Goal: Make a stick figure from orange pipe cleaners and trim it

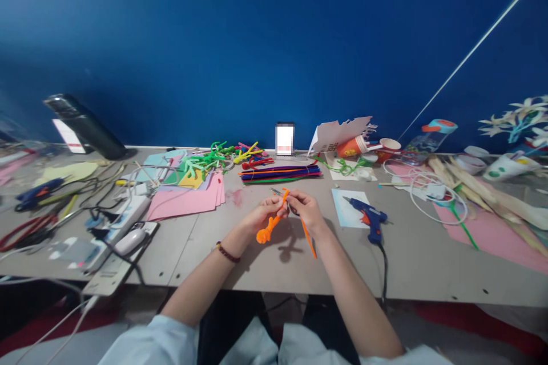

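Above the middle of the table, both hands meet on an orange pipe cleaner piece. My left hand [266, 210] is closed on it, with a bundled, knotted orange end [264, 234] hanging below the fingers. My right hand [307, 209] is closed close beside it, at the pipe cleaner's upper bend. A loose straight length of orange pipe cleaner [308, 239] hangs down below the right hand. A small metal tip [275, 190] shows past the fingertips; its tool is mostly hidden by the hands, and I cannot make out its kind.
Behind the hands lies a bundle of coloured pipe cleaners [280, 174]. A blue glue gun [371, 218] rests at right on a card, its cord running over the front edge. Pink paper [184, 204], a power strip [122, 228] and a dark bottle [88, 128] are left. A phone [285, 140] stands at the back.
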`<action>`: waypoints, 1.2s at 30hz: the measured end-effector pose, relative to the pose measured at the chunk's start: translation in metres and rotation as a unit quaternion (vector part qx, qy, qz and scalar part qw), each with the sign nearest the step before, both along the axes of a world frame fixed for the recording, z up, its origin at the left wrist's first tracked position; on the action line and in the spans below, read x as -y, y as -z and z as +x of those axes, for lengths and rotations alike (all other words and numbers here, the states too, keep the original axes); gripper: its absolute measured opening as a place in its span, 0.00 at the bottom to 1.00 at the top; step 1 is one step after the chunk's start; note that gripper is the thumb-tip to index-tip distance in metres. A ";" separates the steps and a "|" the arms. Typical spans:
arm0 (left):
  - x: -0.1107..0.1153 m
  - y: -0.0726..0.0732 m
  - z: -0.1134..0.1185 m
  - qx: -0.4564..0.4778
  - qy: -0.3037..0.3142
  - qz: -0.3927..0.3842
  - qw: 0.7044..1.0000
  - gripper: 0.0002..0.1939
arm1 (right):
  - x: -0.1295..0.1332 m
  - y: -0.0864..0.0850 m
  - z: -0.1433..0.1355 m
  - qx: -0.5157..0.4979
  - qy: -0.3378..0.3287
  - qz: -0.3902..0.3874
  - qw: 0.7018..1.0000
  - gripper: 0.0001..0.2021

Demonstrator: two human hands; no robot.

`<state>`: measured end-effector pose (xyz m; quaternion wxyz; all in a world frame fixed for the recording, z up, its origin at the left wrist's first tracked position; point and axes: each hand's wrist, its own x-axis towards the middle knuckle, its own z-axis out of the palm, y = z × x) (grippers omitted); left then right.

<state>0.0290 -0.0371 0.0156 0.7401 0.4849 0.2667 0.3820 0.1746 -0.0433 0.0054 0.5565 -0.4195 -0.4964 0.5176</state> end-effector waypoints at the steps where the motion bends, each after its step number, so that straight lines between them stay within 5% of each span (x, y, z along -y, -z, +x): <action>1: 0.000 0.001 0.000 -0.002 0.008 -0.001 1.000 0.20 | 0.000 0.000 0.000 -0.015 -0.010 -0.005 1.000 0.13; 5: 0.000 0.000 -0.001 -0.038 -0.013 0.011 0.999 0.17 | 0.002 -0.003 -0.002 -0.053 -0.029 -0.015 0.998 0.12; 8: 0.001 -0.003 0.003 -0.105 -0.101 0.090 0.985 0.15 | 0.002 -0.002 -0.002 -0.036 0.013 -0.013 0.999 0.12; 12: 0.004 -0.003 0.006 -0.229 -0.248 0.243 0.909 0.12 | 0.000 0.005 -0.002 0.007 0.070 0.013 0.997 0.12; 18: 0.004 0.007 0.004 -0.313 -0.283 0.379 0.823 0.09 | -0.001 0.009 -0.003 0.006 0.077 0.005 0.997 0.12; 20: 0.003 0.009 0.006 -0.300 -0.287 0.352 0.839 0.10 | -0.002 0.009 -0.003 0.016 0.070 0.003 0.997 0.12; 22: 0.002 0.009 0.007 -0.254 -0.263 0.282 0.887 0.12 | -0.004 0.009 -0.001 0.028 0.063 0.002 0.998 0.13; 26: -0.001 0.005 0.006 -0.098 -0.122 0.080 0.985 0.17 | -0.006 0.010 0.003 0.046 0.051 0.024 0.997 0.13; 30: -0.002 0.003 0.001 0.020 0.005 -0.036 0.999 0.18 | -0.005 0.006 0.004 -0.005 -0.011 0.013 1.000 0.11; 36: 0.002 0.003 -0.002 0.050 0.076 -0.027 0.995 0.16 | 0.001 0.001 0.001 -0.093 -0.108 -0.041 0.989 0.13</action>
